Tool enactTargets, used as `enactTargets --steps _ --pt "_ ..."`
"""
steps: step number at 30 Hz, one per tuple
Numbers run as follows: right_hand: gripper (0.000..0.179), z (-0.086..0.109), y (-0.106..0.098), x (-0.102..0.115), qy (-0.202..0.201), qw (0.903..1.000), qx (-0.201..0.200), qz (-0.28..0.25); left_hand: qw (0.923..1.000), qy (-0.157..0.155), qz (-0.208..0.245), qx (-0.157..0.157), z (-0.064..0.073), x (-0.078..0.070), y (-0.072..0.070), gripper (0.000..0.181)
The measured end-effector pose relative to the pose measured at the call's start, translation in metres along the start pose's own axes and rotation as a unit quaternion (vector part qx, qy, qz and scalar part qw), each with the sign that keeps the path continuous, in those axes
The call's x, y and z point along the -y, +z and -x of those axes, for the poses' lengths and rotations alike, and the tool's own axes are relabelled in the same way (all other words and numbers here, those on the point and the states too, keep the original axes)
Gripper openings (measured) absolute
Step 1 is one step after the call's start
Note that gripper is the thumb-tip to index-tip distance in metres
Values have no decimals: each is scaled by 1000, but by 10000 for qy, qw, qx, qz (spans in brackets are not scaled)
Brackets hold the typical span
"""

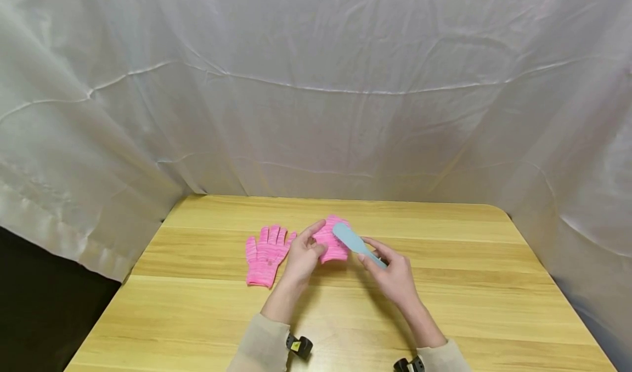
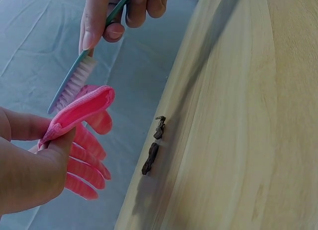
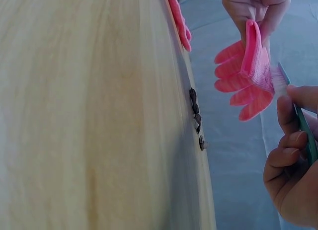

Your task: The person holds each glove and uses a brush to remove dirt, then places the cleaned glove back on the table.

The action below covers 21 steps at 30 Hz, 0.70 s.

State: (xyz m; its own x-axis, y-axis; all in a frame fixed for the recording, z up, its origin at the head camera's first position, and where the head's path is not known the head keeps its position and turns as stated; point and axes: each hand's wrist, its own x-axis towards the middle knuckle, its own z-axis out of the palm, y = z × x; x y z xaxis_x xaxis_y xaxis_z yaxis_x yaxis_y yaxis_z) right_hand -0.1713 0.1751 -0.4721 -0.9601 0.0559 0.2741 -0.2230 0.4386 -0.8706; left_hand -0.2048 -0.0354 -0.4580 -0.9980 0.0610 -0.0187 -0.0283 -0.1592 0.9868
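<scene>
My left hand point(image 1: 302, 258) pinches a pink knitted glove point(image 1: 334, 252) by its cuff between thumb and fingers, above the table. In the left wrist view the glove's fingers hang loose below the cuff opening. My right hand point(image 1: 396, 277) grips the handle of a pale blue brush point(image 1: 349, 237). White bristles point(image 3: 278, 80) meet the outer face of the glove in the right wrist view. A second pink glove point(image 1: 266, 258) lies flat on the table, left of my left hand, fingers pointing away.
Several dark brown, twisted lumps point(image 2: 150, 158) lie on the wooden table point(image 1: 469, 295) near the gloves; the head view hides them. A grey-white curtain point(image 1: 316, 130) hangs behind the table and along its sides.
</scene>
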Motion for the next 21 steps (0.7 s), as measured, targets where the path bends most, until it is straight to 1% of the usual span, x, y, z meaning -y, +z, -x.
enactTargets --steps 7,16,21 --pt "37 0 -1 0 -36 10000 -29 12 10000 -51 8 -49 -1 1 -1 59" --pt "38 0 -3 0 57 10000 -23 -34 10000 -64 -18 -69 -1 1 -2 60" --pt "38 0 -3 1 26 9998 -47 -176 10000 -23 -48 -84 0 0 -2 60"
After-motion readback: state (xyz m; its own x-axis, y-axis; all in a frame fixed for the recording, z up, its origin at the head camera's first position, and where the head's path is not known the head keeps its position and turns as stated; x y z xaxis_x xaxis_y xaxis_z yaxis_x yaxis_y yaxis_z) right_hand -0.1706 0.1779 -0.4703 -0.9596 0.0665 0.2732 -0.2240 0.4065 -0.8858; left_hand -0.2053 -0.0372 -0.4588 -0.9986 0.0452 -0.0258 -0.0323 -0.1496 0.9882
